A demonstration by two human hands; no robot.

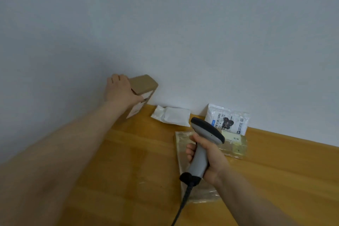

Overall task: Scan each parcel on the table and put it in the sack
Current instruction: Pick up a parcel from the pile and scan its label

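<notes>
Left hand: the left hand [121, 89] is out at full reach, fingers over the top of the cardboard box [144, 85] and thumb on its near face. That's a firm grip.
Cardboard box: tipped on a slant at the far left of the bench [128, 161], right up by the wall [183, 24]. A pale label shows on the side facing the camera. Whether its low corner touches the wood, I can't tell.
Right hand: the right hand [207, 156] is wrapped round the grey handle of the scanner [205, 130], fingers curled tight.
Scanner: dark head pointing up and away toward the wall, with the black cable [183, 202] trailing off its base toward the bottom edge.
Clear-wrapped parcel [234, 147]: flat on the bench, directly beneath the scanner and the right hand, with a small yellowish label at its far end.
White packet [172, 116]: soft and crumpled, lying at the foot of the wall, between the box and the scanner head.
Labelled white bag [227, 119]: propped against the wall just behind the clear-wrapped parcel. Barcode and print face out; the text is too small to read.
Spacing: the box sits apart from the other three, which cluster on the right.
</notes>
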